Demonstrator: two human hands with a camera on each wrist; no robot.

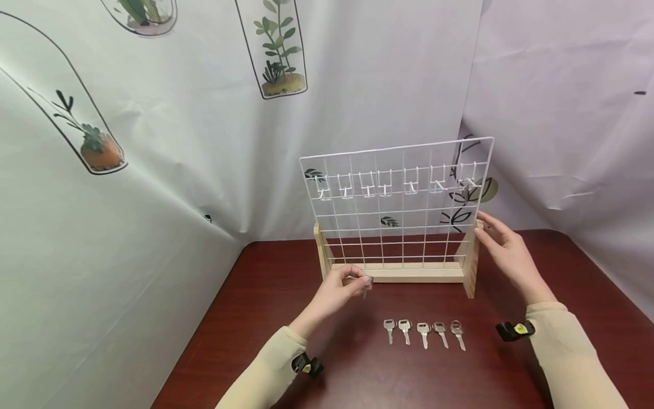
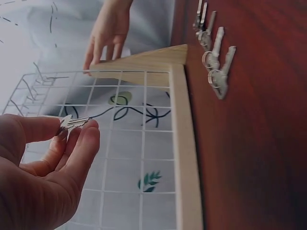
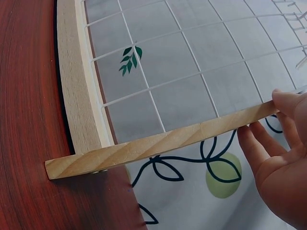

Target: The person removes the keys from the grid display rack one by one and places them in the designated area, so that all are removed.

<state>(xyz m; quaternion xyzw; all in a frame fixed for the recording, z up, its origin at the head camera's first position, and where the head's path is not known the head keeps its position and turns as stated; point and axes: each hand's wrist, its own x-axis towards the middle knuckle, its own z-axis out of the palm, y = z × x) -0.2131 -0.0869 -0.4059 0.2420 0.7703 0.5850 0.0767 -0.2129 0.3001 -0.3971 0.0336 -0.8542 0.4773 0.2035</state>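
A silver key (image 2: 76, 122) is pinched between the thumb and fingers of my left hand (image 1: 339, 288), just in front of the left part of a white wire grid rack's wooden base (image 1: 409, 276). My right hand (image 1: 513, 258) holds the rack's right wooden side support (image 3: 168, 138) near its upper end, thumb on one side and fingers on the other. Several white hooks (image 1: 411, 187) hang in a row across the upper grid, with no keys on them. Several more silver keys (image 1: 423, 335) lie in a row on the table, in front of the rack.
The dark red tabletop (image 1: 245, 318) runs under everything. Behind it and to the left hangs pale cloth (image 1: 204, 113) printed with plants. Each wrist wears a black strap device (image 1: 513, 330).
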